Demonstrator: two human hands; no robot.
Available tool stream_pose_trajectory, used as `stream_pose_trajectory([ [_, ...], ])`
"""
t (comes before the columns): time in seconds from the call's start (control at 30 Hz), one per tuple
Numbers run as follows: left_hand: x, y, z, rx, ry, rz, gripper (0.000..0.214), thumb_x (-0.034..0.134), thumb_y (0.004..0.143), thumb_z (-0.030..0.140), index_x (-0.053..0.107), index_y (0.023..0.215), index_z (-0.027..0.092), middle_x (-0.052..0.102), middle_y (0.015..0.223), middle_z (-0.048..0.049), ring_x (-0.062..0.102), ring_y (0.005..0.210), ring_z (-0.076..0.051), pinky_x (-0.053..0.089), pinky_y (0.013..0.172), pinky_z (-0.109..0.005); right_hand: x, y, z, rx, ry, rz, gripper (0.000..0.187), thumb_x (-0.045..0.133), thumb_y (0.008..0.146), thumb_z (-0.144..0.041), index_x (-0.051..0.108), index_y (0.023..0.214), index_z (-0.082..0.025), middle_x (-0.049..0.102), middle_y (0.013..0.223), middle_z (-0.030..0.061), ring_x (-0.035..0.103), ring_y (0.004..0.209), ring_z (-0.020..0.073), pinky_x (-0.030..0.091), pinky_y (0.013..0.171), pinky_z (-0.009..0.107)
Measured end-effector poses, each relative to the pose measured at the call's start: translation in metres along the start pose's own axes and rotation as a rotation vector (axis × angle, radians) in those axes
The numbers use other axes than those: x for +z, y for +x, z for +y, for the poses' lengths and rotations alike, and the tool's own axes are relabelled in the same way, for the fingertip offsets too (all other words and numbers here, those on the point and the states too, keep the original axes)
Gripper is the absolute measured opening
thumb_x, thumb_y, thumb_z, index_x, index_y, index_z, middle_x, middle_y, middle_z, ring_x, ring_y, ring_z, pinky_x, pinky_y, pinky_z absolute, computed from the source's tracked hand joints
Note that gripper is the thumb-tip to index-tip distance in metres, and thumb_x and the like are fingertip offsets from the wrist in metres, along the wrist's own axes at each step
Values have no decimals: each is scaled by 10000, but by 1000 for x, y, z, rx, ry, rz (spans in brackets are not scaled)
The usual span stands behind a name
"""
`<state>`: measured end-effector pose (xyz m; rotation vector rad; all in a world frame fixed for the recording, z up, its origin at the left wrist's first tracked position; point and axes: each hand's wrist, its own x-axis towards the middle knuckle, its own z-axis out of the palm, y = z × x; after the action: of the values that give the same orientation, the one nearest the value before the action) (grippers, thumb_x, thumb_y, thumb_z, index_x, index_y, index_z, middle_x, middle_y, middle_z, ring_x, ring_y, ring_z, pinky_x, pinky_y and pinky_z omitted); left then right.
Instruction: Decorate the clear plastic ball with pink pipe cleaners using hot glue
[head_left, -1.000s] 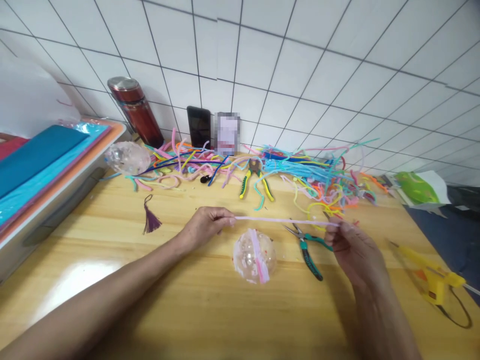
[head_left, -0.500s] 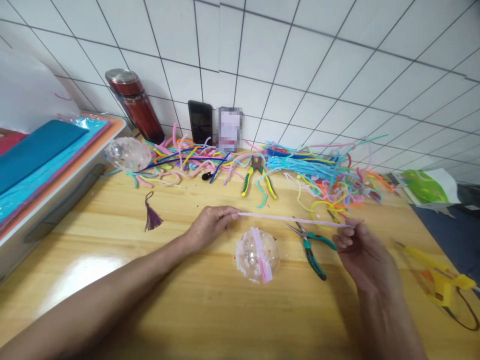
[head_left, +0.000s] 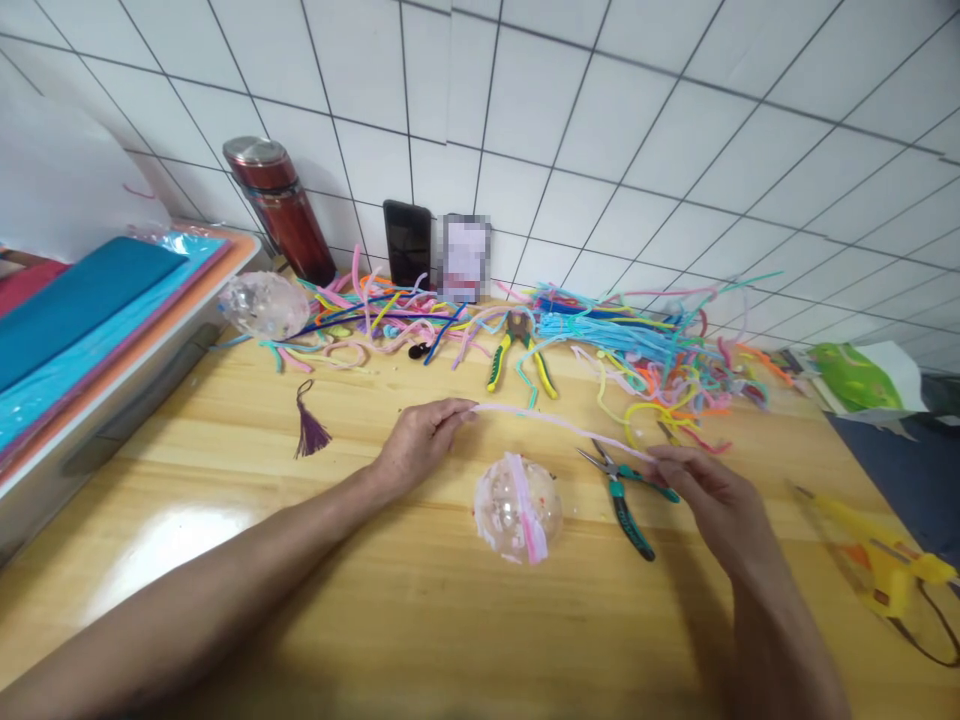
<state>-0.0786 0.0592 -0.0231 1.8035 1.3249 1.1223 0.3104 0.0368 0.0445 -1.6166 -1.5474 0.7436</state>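
Between my two hands a pale pink pipe cleaner (head_left: 555, 419) stretches in a slight curve above the table. My left hand (head_left: 424, 438) pinches its left end, and my right hand (head_left: 709, 495) pinches the other end between thumb and fingers. Below it, a clear plastic ball (head_left: 496, 510) rests on the table with pink strips (head_left: 526, 505) across its front. Green-handled needle-nose pliers (head_left: 626, 500) lie open beside the ball, close to my right hand.
Along the wall lie piles of coloured pipe cleaners (head_left: 592, 335) and yellow-green pliers (head_left: 512, 350). A purple tassel (head_left: 309, 430), another clear ball (head_left: 266, 305), a red thermos (head_left: 289, 220) and a phone (head_left: 407, 243) are left of centre. A yellow glue gun (head_left: 885, 560) lies at right.
My right hand has moved left, closer to my left hand, and turned palm downward. The pipe cleaner, straight and taut before, now bows slightly.
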Motion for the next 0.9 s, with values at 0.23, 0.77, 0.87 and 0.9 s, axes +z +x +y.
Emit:
stream_pose_trajectory([
  [0.23, -11, 5, -7, 117, 222, 53, 249, 605, 1046, 259, 846, 1102, 234, 796, 1072, -90, 730, 1009, -232, 589, 922, -363, 1, 2, 9, -272, -383, -149, 295, 630, 985, -500, 824, 921, -287, 817, 895, 57, 762, 827, 255, 609, 757, 368],
  [0.77, -30, 23, -28, 14, 267, 12, 316, 578, 1026, 353, 817, 1190, 227, 758, 1026, -80, 692, 1002, -239, 557, 948, -374, 20, 5, 31, -506, -751, 132, 460, 391, 1136, -439, 737, 931, -215, 725, 909, 125, 650, 940, 311, 519, 872, 442],
  [0.87, -40, 30, -27, -128, 263, 95, 444, 496, 1043, 462, 771, 1258, 187, 760, 1157, -106, 708, 1019, -248, 575, 939, -380, 26, 5, 26, -528, -740, 121, 450, 387, 1138, -411, 730, 931, -208, 730, 895, 130, 646, 912, 309, 513, 868, 442],
  [0.9, -42, 31, -26, -144, 279, 94, 467, 468, 1048, 480, 770, 1241, 180, 758, 1185, -113, 710, 1034, -254, 575, 942, -382, 27, 5, 24, -527, -738, 104, 434, 397, 1135, -397, 730, 927, -212, 733, 895, 129, 649, 907, 306, 513, 864, 437],
])
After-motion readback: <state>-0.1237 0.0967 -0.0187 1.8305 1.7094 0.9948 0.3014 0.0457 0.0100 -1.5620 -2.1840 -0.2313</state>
